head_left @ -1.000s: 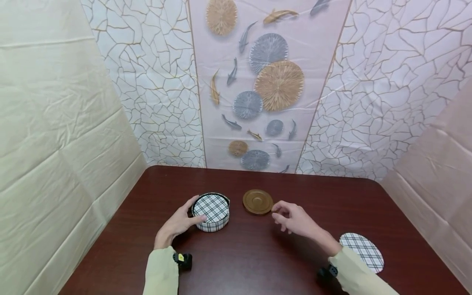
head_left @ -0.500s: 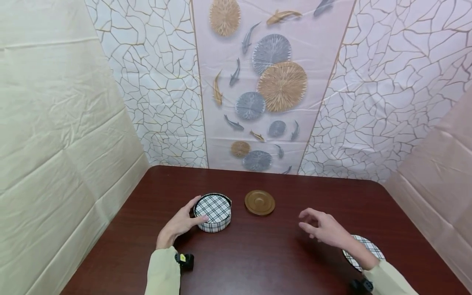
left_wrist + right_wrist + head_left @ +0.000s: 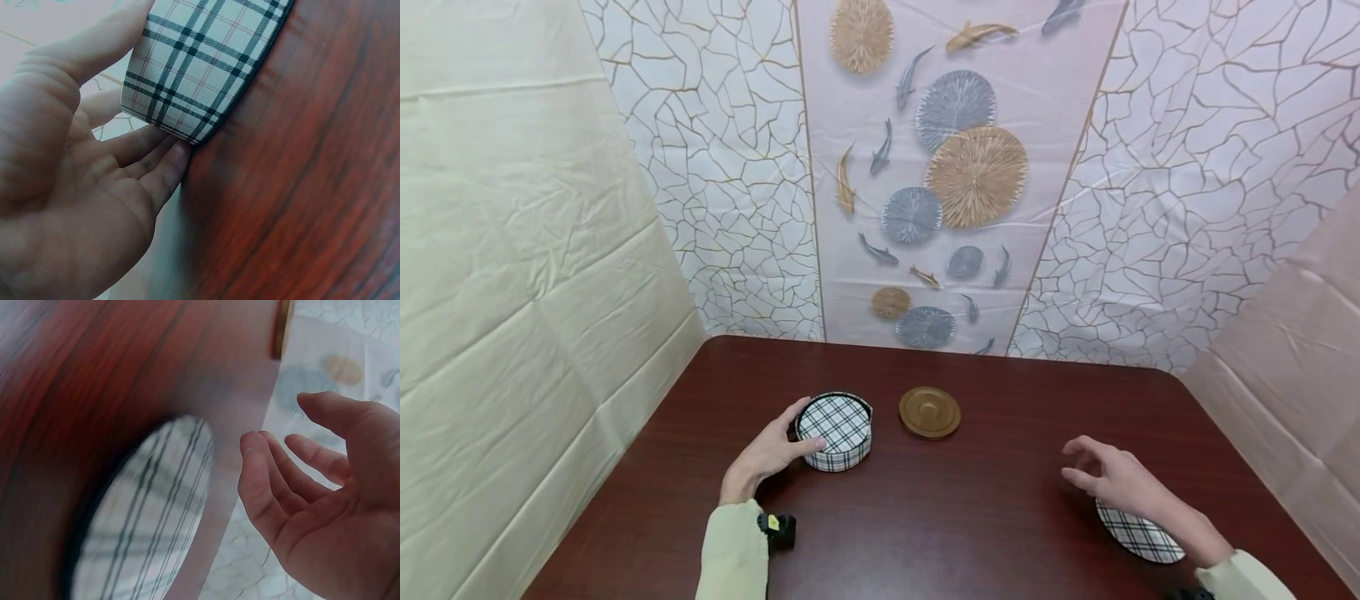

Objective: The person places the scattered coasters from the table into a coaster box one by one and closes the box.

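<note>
My left hand (image 3: 766,457) grips a round plaid coaster holder (image 3: 844,461), with the thumb at its near rim and the fingers round its left side. A plaid coaster (image 3: 831,421) lies inside near the top. In the left wrist view, the holder's side wall (image 3: 187,62) shows white with black and red lines, and fingertips touch its lower edge. At the right, my right hand (image 3: 1112,479) hovers with fingers loosely bent and nothing in them. Below it lies a larger plaid disc (image 3: 1142,537), partly hidden by hand and forearm; the right wrist view shows it blurred, beside the hand.
Between the hands, farther back, a brown round disc (image 3: 929,412) with concentric rings lies on the dark red-brown table (image 3: 925,533). Patterned cloth (image 3: 745,208) hangs behind the table, and pale cloth walls (image 3: 535,292) stand at both sides.
My right hand has moved right, away from the brown disc and over the larger plaid disc. The left hand keeps its hold on the coaster holder. The view has shifted slightly.
</note>
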`<state>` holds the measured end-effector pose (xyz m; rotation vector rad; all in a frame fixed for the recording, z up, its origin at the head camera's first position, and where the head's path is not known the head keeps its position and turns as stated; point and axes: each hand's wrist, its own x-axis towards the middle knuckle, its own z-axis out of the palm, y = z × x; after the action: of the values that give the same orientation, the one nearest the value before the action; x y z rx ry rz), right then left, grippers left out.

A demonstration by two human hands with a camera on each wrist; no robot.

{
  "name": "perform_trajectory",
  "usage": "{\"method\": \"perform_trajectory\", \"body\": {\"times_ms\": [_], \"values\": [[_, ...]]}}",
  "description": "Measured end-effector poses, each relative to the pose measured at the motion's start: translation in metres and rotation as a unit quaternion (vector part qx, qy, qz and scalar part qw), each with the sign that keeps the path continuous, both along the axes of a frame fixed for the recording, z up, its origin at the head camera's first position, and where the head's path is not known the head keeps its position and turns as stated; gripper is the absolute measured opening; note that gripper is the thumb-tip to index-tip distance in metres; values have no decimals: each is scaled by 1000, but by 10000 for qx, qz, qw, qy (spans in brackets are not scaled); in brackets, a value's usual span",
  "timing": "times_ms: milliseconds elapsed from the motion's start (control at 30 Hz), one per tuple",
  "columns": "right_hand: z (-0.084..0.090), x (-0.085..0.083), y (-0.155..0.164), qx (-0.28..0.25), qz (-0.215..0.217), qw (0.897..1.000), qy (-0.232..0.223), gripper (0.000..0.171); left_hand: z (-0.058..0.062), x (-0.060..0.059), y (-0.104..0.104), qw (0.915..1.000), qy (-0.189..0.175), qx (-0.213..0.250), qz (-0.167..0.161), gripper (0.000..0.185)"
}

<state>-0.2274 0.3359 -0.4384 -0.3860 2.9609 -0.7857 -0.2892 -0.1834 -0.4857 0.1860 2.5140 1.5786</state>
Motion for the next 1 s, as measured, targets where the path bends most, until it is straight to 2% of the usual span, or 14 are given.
{"method": "perform_trajectory", "body": {"times_ms": [367,500,667,1000], "values": [[-8,2,45,403,-304,9987,-81,40,1,0,0,10000,0,-3,19,89],[-10,4,58,619,-231,9978,-10,42,1,0,0,10000,1,59,20,89],[-11,6,75,810,-165,9965,-150,46,1,0,1,10000,24,27,4,89],[-15,6,89,839,-220,9960,-229,42,0,1,0,9999,50,-84,34,88]]}}
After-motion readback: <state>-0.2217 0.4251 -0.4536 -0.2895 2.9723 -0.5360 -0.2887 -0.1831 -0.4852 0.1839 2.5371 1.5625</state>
